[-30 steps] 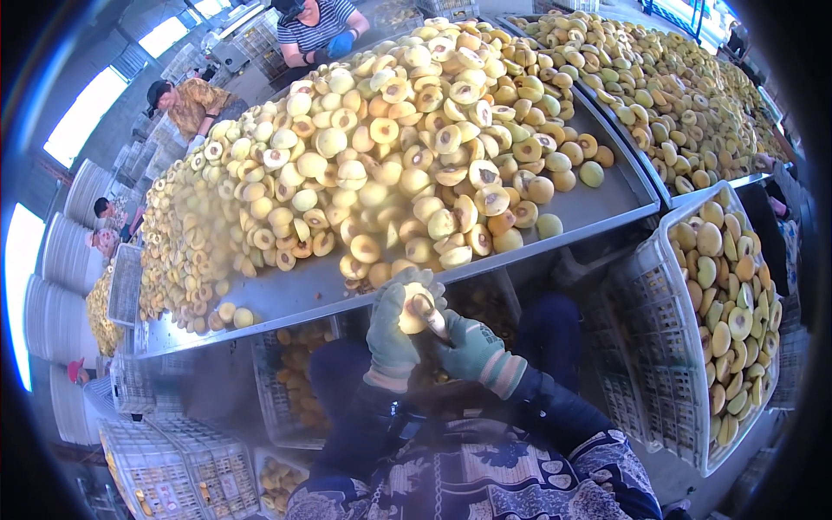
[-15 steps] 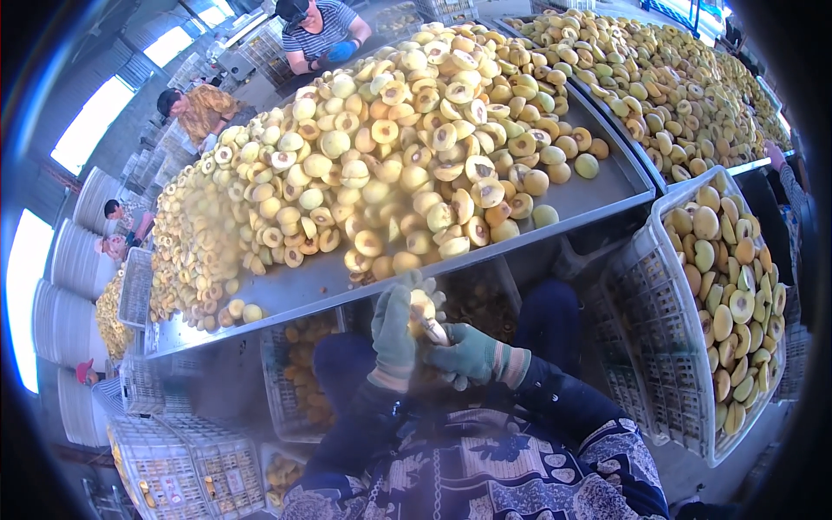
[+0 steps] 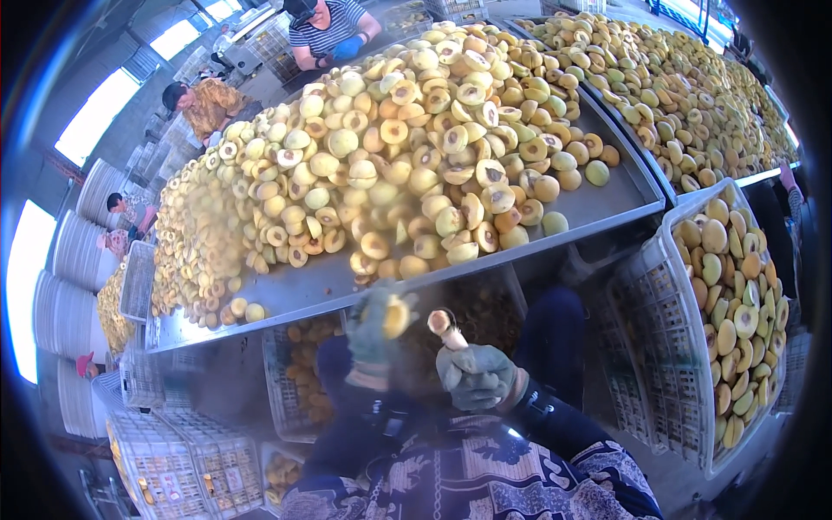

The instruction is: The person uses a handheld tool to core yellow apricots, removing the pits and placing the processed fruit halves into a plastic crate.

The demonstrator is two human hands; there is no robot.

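My left hand [image 3: 373,338], in a grey-green work glove and smeared by motion, has its fingers wrapped round a yellow peach half [image 3: 397,318]. Just to its right, my right hand [image 3: 478,376], gloved too, grips the pale handle of a pitting tool [image 3: 448,330]. The round, dark-rimmed tip points up and away from me; something pinkish-brown shows in it, which I cannot make out. Tool and fruit are apart. Beyond both hands, a large heap of halved peaches [image 3: 347,173] covers much of a metal table [image 3: 598,204], many with brown hollows or pits facing up.
A plastic crate [image 3: 663,286] full of peach halves stands at my right. Another crate [image 3: 282,381] with fruit sits below the table's front edge [image 3: 295,310]. Stacked crates [image 3: 186,459] are at lower left. A second heaped table [image 3: 676,95] lies far right. Several people work around.
My hands have separated: the left moved left with the peach half, the right turned and moved slightly right and down, bringing the tool's tip out of the fruit.
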